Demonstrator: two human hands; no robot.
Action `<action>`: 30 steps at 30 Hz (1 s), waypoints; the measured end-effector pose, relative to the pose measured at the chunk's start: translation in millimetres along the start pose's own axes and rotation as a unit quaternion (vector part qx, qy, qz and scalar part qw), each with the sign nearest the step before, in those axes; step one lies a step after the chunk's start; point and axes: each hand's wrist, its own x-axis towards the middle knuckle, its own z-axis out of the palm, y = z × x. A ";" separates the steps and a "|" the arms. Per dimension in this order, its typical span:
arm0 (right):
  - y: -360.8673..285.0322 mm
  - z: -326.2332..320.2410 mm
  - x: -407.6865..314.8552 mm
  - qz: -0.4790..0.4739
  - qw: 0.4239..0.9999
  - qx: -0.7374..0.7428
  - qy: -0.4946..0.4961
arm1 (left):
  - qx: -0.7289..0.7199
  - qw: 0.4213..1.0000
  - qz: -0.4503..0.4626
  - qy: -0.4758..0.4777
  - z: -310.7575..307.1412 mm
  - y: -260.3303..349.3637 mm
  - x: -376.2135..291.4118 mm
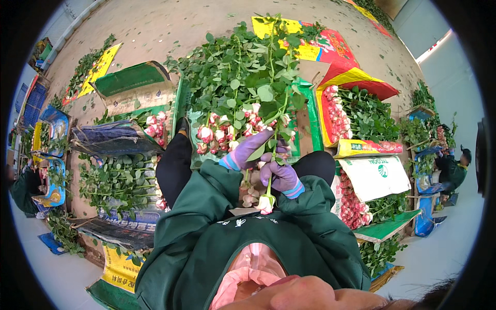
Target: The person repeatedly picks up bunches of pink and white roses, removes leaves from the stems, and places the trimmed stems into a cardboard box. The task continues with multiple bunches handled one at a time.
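Note:
My right hand, in a purple glove, pinches a rose stem just above its pink-edged white bloom. That bloom hangs towards my chest, and the long leafy stem runs away from me. Farther along the same stem, my left hand, also gloved in purple, is curled around it among the leaves; some of its fingers are hidden. Beyond my hands lies a heap of cut roses, blooms towards me and leafy stems pointing away. Several pink-and-white blooms lie close to my left hand.
Roses in sacking-lined holders flank me: a red-and-yellow wrap and white flap on the right, dark flaps on the left. Printed sacks lie on the leaf-strewn floor. People work at the far left and right.

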 end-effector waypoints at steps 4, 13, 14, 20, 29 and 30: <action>10.4 -8.9 -3.8 0.054 0.996 0.059 -0.032 | 0.014 0.997 0.020 -0.072 35.4 4.7 -2.6; -2.8 7.0 3.0 0.198 0.916 -0.209 0.280 | 0.209 0.965 0.048 0.150 -0.8 20.2 -14.6; -12.6 13.9 0.2 0.053 0.912 -0.325 0.243 | 0.217 0.959 0.076 0.164 -11.1 19.4 -13.1; -115.5 -4.3 -115.5 -0.241 0.808 -0.375 0.384 | 0.465 0.811 0.203 0.292 -74.3 17.4 -16.9; 89.6 -218.5 -292.4 0.343 0.529 -0.519 0.576 | 0.432 0.807 0.157 0.371 -77.2 -6.1 -37.4; 119.1 -224.7 -297.5 0.337 0.505 -0.531 0.592 | 0.432 0.803 0.149 0.383 -74.2 -6.4 -39.1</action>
